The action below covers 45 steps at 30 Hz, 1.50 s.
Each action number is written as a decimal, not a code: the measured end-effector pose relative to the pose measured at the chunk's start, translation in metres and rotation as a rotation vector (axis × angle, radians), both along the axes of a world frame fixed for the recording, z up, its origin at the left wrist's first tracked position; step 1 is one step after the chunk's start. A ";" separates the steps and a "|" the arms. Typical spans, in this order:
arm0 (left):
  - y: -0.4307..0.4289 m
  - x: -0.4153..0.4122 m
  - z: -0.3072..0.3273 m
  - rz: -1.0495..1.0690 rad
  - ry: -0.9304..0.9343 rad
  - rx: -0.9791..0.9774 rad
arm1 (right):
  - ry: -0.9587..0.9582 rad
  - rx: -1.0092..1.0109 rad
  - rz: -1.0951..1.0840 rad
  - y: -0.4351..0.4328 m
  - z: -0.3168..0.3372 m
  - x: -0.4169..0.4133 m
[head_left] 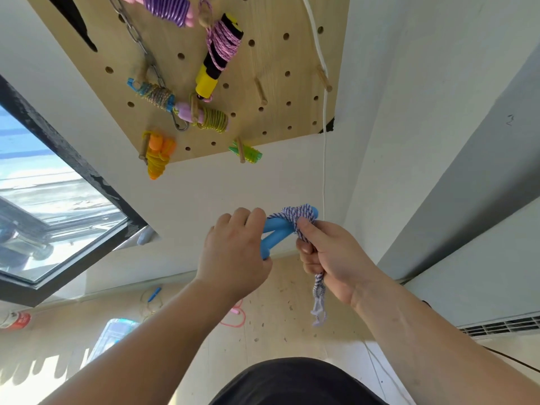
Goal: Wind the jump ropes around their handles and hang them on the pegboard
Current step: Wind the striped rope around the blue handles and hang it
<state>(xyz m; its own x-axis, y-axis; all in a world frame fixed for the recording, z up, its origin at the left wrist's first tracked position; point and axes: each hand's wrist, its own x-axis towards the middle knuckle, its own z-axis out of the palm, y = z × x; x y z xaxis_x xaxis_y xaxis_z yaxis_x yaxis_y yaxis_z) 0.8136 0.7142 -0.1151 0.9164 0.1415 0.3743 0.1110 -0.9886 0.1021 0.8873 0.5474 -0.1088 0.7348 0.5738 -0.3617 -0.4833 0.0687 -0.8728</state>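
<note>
Head view, left hand: On my feed, the left hand (233,252) gripped the pair of blue handles (276,233), fingers curled over them.
Head view, right hand: The right hand (336,258) clutched the blue-and-white rope (295,214), thumb pressed against the coils wrapped round the handles' upper ends.
Rope end: A loose tail (319,299) dangled from under the right fist.
Where the bundle was: I saw it held in the air between both hands, before the white wall and below the pegboard (277,68), not touching it.
Already on the board: Wound bundles hung on wooden pegs, among them a purple rope (169,7), a pink rope on yellow-and-black handles (222,45), an orange rope (157,159) and a green bundle (247,153).
Floor: A loose pink rope (236,317) and a blue handle (154,293) lay on the pale boards beneath my view.
</note>
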 end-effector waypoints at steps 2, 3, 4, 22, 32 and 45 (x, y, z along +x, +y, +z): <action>-0.001 0.001 0.005 0.084 0.077 -0.190 | -0.060 -0.017 0.021 -0.002 -0.002 -0.001; -0.001 0.002 0.007 0.133 0.117 -0.310 | -0.107 -0.040 0.021 -0.002 -0.003 -0.002; -0.003 0.002 0.010 0.170 0.136 -0.423 | -0.163 -0.068 0.013 -0.002 -0.005 -0.003; -0.005 0.001 0.019 0.262 0.442 -1.624 | -0.703 -0.420 0.152 -0.034 0.011 0.020; -0.006 -0.003 0.026 -0.076 0.670 -2.136 | -0.683 -0.214 0.153 -0.034 0.021 0.019; -0.017 -0.006 -0.004 -0.622 1.073 -2.552 | -0.480 0.010 0.182 -0.019 0.002 0.026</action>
<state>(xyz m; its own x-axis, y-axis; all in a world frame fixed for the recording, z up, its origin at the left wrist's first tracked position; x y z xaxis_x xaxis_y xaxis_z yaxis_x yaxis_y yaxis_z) 0.8076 0.6974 -0.1188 0.6759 -0.7247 -0.1338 0.7127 0.5966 0.3690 0.9134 0.5286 -0.1070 0.7047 0.7095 -0.0016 -0.0330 0.0306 -0.9990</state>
